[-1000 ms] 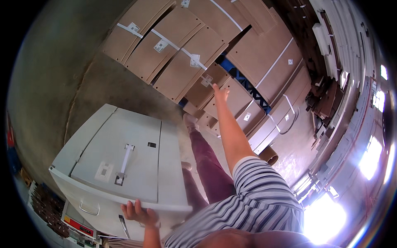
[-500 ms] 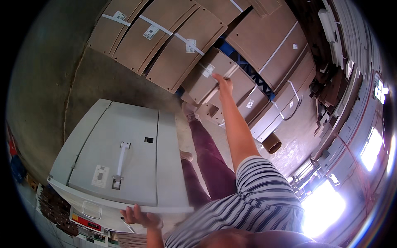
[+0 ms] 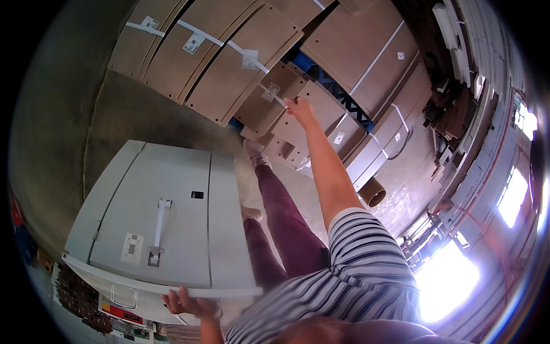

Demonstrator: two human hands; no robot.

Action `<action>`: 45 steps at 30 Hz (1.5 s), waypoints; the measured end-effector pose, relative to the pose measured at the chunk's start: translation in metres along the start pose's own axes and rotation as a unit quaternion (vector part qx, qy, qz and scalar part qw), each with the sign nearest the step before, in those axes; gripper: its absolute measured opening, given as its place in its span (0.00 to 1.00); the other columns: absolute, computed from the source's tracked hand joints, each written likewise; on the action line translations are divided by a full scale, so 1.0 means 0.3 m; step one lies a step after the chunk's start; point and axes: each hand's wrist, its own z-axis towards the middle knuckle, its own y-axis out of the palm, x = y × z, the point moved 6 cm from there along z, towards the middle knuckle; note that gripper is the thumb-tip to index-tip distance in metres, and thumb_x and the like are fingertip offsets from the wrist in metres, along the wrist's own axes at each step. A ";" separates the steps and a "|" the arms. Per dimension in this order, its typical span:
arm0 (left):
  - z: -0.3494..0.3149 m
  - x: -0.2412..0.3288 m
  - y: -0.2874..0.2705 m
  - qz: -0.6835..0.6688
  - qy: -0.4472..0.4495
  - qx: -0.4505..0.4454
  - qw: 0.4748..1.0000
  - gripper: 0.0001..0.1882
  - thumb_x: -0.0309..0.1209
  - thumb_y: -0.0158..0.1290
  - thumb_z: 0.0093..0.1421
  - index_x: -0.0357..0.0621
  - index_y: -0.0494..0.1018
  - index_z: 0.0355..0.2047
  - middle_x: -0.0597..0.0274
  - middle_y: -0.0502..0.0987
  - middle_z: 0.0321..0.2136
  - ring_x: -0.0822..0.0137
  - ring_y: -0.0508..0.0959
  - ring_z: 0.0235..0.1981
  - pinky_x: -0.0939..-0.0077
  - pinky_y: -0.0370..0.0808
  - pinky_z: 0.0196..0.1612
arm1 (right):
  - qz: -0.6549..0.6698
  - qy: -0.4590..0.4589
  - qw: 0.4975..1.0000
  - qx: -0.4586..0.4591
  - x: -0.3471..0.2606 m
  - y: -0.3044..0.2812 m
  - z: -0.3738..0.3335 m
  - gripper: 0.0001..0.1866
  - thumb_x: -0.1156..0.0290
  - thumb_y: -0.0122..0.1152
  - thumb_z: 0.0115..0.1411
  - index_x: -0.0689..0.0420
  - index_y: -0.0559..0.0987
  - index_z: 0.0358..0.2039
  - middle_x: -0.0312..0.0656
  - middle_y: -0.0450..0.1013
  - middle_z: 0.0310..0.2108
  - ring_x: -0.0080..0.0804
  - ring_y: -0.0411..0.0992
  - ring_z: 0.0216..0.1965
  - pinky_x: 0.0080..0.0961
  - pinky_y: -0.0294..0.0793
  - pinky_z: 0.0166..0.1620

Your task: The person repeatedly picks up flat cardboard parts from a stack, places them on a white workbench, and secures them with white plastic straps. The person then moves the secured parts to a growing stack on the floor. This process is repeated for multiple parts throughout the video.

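My right hand (image 3: 300, 110) reaches forward, its fingers pinched on a white strap (image 3: 277, 98). That strap runs across a small stack of brown boards (image 3: 256, 109) with a white label. Other brown boards (image 3: 314, 112) lie beside and under the hand. Near the lower edge, my left hand (image 3: 193, 304) rests its spread fingers at the pale front edge of a large grey cabinet (image 3: 172, 200). A thin pen-like thing (image 3: 180, 317) shows by those fingers; whether the hand holds it I cannot tell. A metal latch bar (image 3: 159, 221) and a label are on the cabinet's face.
Large strapped brown panels (image 3: 229, 74) stand along the far side, with more (image 3: 364, 51) at the right. A blue rack (image 3: 338, 92) shows between them. A brown tube (image 3: 372, 192) and dark scrap pieces (image 3: 455, 129) lie to the right. My legs (image 3: 286, 223) stand beside the cabinet.
My right hand has come off the edge of the small board stack and now holds its strap. The stack sits farther left and lower against the others. My left hand stays at the cabinet edge.
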 end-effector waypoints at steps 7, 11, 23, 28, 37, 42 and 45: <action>0.041 0.028 -0.011 0.010 0.046 0.032 0.998 0.26 0.48 0.33 0.68 0.41 0.64 0.54 0.48 0.59 0.57 0.44 0.52 0.62 0.41 0.51 0.62 | -0.014 0.028 0.962 0.273 0.097 0.094 0.051 0.29 0.53 0.66 0.53 0.70 0.73 0.39 0.47 0.75 0.28 0.32 0.76 0.28 0.29 0.78 0.28; -0.037 -0.024 -0.001 -0.018 -0.041 0.028 0.999 0.26 0.48 0.33 0.68 0.41 0.65 0.53 0.49 0.58 0.58 0.43 0.51 0.63 0.41 0.51 0.62 | -0.012 0.107 0.986 0.129 -0.009 0.098 -0.020 0.38 0.51 0.68 0.50 0.70 0.67 0.51 0.55 0.73 0.38 0.44 0.74 0.38 0.36 0.75 0.37; 0.000 0.001 -0.006 -0.004 0.011 0.005 1.000 0.24 0.43 0.31 0.68 0.41 0.64 0.54 0.45 0.57 0.58 0.46 0.51 0.63 0.39 0.47 0.64 | -0.378 -0.229 0.886 0.143 -0.379 0.154 -0.093 0.20 0.64 0.63 0.48 0.55 0.74 0.42 0.45 0.62 0.50 0.44 0.60 0.56 0.45 0.65 0.53; -0.001 0.005 -0.001 0.012 0.008 0.012 1.000 0.26 0.47 0.31 0.69 0.41 0.60 0.56 0.47 0.58 0.55 0.44 0.51 0.61 0.40 0.51 0.62 | -0.301 -0.200 0.931 0.059 -0.289 0.199 -0.009 0.12 0.65 0.58 0.50 0.52 0.75 0.36 0.46 0.67 0.42 0.46 0.68 0.46 0.45 0.69 0.45; -0.048 -0.043 0.002 -0.006 -0.034 0.002 0.999 0.26 0.49 0.32 0.68 0.43 0.64 0.54 0.50 0.55 0.57 0.45 0.49 0.62 0.42 0.52 0.62 | -0.366 -0.221 0.903 0.033 -0.270 0.238 -0.057 0.12 0.67 0.53 0.53 0.55 0.74 0.38 0.50 0.67 0.43 0.51 0.68 0.48 0.47 0.69 0.47; -0.023 -0.052 0.001 -0.022 -0.034 0.007 0.999 0.25 0.49 0.33 0.68 0.44 0.65 0.53 0.53 0.56 0.58 0.46 0.49 0.63 0.46 0.54 0.62 | -0.261 -0.299 0.916 0.062 -0.222 0.150 -0.153 0.17 0.69 0.54 0.53 0.60 0.70 0.44 0.55 0.66 0.45 0.55 0.66 0.50 0.45 0.67 0.52; -0.011 -0.036 -0.023 -0.019 -0.034 0.031 0.999 0.24 0.48 0.35 0.67 0.45 0.67 0.52 0.54 0.59 0.57 0.46 0.53 0.62 0.49 0.55 0.61 | -0.252 -0.239 0.936 0.056 -0.136 0.080 -0.339 0.21 0.69 0.54 0.54 0.62 0.69 0.49 0.58 0.65 0.51 0.58 0.64 0.52 0.46 0.63 0.57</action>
